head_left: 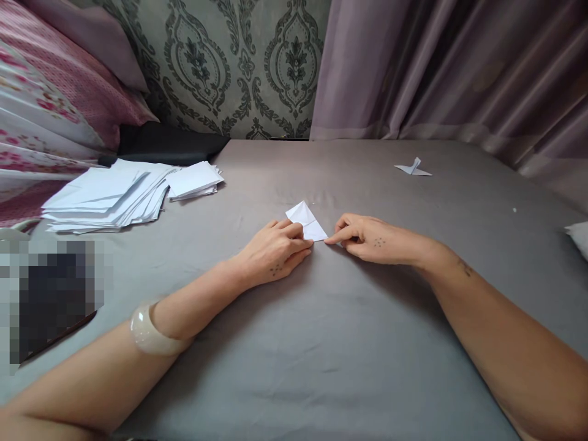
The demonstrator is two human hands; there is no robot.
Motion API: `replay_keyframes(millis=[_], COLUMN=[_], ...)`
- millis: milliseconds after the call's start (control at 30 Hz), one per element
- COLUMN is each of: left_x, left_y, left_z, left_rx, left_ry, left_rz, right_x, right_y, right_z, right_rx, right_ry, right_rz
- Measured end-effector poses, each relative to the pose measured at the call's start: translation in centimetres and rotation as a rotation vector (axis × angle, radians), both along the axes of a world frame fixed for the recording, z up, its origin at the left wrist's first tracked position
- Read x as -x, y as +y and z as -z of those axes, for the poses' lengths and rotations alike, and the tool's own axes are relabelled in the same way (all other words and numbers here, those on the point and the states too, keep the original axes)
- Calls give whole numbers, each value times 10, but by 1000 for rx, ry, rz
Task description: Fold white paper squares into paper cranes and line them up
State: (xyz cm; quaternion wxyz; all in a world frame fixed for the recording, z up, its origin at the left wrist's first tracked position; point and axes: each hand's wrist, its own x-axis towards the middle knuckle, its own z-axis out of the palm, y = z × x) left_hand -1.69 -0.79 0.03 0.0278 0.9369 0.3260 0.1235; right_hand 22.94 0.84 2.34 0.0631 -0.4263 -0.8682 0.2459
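Note:
A small white folded paper [307, 217] lies on the grey cloth, its tip pointing away from me and crease lines showing on its face. My left hand [278, 248] is closed on the paper's left side, with fingers bent over it and the thumb at its near edge. My right hand [367, 237] is mostly curled, with a fingertip pressed on the paper's near right corner; whether the thumb is under that corner I cannot tell. Part of the paper is hidden beneath my left fingers.
Stacks of white paper, one large [105, 196] and one smaller [195, 180], lie at the left. A folded paper figure [414, 168] rests at the far right. A dark pixelated object [57, 300] is at the left edge. Behind are patterned wallpaper [245, 67] and a purple curtain [390, 67].

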Motion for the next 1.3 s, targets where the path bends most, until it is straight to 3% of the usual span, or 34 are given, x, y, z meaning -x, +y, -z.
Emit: replay_keyframes(millis=[233,333,500,733,900,1100,1300], left_x=[-1,-3,-3,-2,-2,-2,-2], left_y=[3,5,2,-2,-2,-2,-1], left_z=[4,4,3,3,5,4,6], left_rx=[89,114,47,-14,-41,-50,-64], left_ry=[-44,-36,-105,-156,-175,-152,-169], left_rz=[8,-5,18,-83,-80,-68,-83], right_x=[-3,0,12,31,36,37,39], right_y=[4,5,5,-2,-5,-5,-7], right_z=[-11,-12,2,18,21,26,26], right_rx=[124,132,46,0,-91,-118,-156], right_ry=[-9,-5,119,236,245,203,313], right_rz=[-7,59,285,384,480,428,403])
